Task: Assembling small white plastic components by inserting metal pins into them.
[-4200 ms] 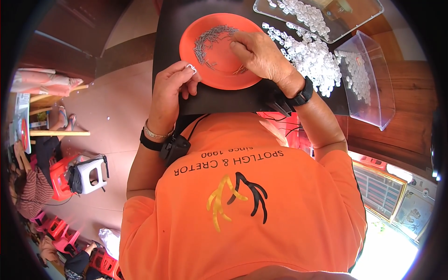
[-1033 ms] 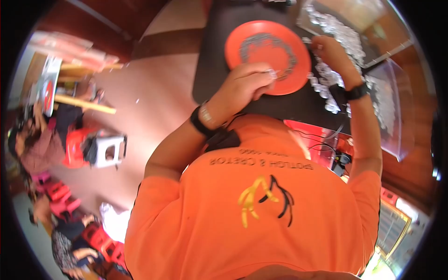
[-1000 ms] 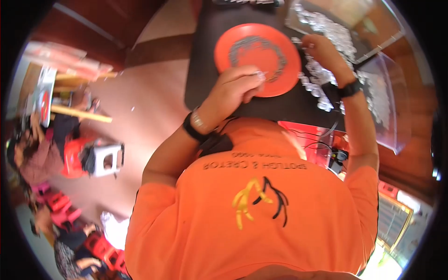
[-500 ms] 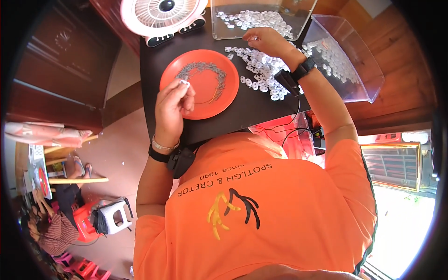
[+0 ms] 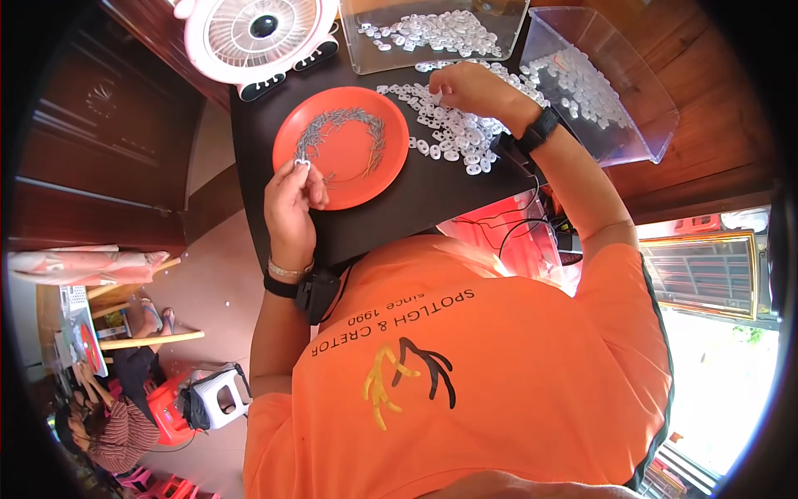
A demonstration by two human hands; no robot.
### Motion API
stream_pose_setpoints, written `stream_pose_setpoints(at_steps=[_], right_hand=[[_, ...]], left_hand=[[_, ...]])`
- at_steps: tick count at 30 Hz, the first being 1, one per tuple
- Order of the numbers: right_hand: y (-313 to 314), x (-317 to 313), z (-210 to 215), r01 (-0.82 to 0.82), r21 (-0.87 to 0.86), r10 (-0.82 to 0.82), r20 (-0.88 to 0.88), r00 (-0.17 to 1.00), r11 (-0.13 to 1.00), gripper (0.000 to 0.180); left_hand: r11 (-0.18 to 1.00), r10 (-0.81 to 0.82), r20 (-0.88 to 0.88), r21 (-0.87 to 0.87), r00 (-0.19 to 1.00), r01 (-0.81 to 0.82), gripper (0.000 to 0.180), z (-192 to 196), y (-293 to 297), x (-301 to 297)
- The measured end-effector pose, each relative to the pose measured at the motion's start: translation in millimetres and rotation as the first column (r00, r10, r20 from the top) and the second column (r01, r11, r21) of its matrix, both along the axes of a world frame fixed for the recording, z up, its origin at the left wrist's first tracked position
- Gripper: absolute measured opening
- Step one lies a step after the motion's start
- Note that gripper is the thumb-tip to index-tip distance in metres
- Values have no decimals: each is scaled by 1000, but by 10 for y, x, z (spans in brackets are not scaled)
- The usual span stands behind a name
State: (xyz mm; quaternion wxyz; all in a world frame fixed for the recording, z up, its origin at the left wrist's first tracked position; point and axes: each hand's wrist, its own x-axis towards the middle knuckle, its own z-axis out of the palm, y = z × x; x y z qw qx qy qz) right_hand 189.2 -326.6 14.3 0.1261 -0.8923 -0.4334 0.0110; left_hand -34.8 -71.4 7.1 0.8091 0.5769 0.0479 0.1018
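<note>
My left hand (image 5: 290, 200), over the left rim of a round orange-red plate (image 5: 345, 187), pinches a small white oval piece (image 5: 302, 163) with holes in it. Many thin grey metal pins (image 5: 332, 123) lie in a curved band on the plate. To the right of the plate, a loose pile of similar white oval pieces (image 5: 453, 133) is spread on the black tabletop (image 5: 366, 235). The fingertips of my right hand (image 5: 478, 90) are closed together at the far part of this pile. Whether they grip a piece is unclear.
Beyond the pile stands a clear box (image 5: 352, 51) of white pieces. A second clear bin (image 5: 661, 137) with more pieces is at the far right. A pink-and-white fan (image 5: 258, 46) occupies the far left corner. Another person (image 5: 125, 434) sits at the lower left.
My right hand has come down nearer to me, from beside the clear box's edge onto the pile. My left hand keeps its pinch on the white piece, and the view has shifted slightly.
</note>
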Motion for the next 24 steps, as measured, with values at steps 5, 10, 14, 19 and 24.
stream_pose_setpoints(at_steps=[5,10,14,19,24], right_hand=[[-13,-131,67,78,326,-24,-167,986,942,25],[231,-579,369,218,636,294,-598,746,740,19],[502,-1009,418,272,757,498,-611,615,594,20],[740,-1283,255,288,821,599,-560,572,493,19],[771,-1309,248,175,817,611,-535,584,549,20]], left_hand=[[997,-82,29,15,996,82,25,69,-92,82],[980,-197,134,45,971,193,25,249,-254,134],[972,-221,278,-14,935,234,26,275,-352,197],[976,-150,346,-96,926,194,26,231,-296,140],[987,-133,278,-50,951,153,26,227,-222,28]])
